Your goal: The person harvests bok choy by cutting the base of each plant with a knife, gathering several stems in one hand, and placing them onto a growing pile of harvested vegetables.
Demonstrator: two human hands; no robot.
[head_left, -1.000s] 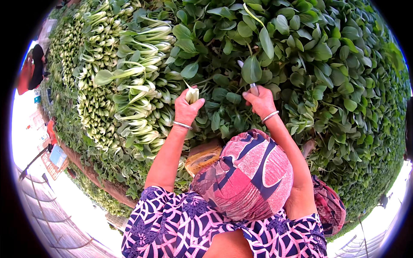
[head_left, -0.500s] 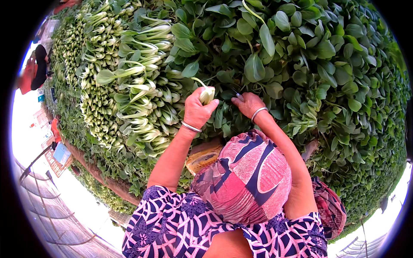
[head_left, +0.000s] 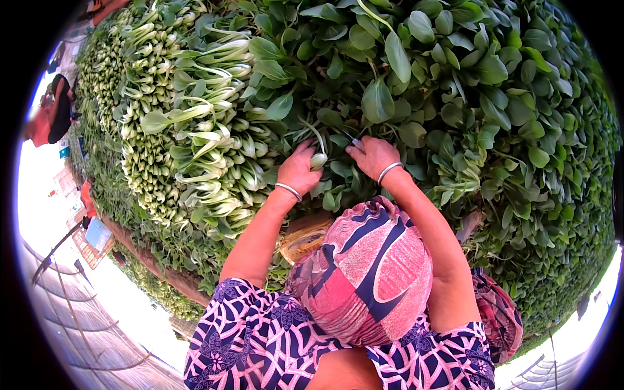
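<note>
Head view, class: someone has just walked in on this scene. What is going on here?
A person is working in a dense bed of leafy greens that look like bok choy. The left hand holds the pale stalk base of one plant, while the right hand reaches into the leaves just beside it. To the left, cut plants lie stacked in a pile with their white stems showing. A woven basket sits below the arms.

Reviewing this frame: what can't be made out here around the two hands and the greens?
- Head view: right hand fingertips are buried in leafy greens, so any grasp is hidden.
- Left hand touches a pale stalk; leaves hide the stalk's full extent.
- The patterned head wrap covers the ground below the hands.
- The brown basket is mostly hidden by the arm and wrap.
</note>
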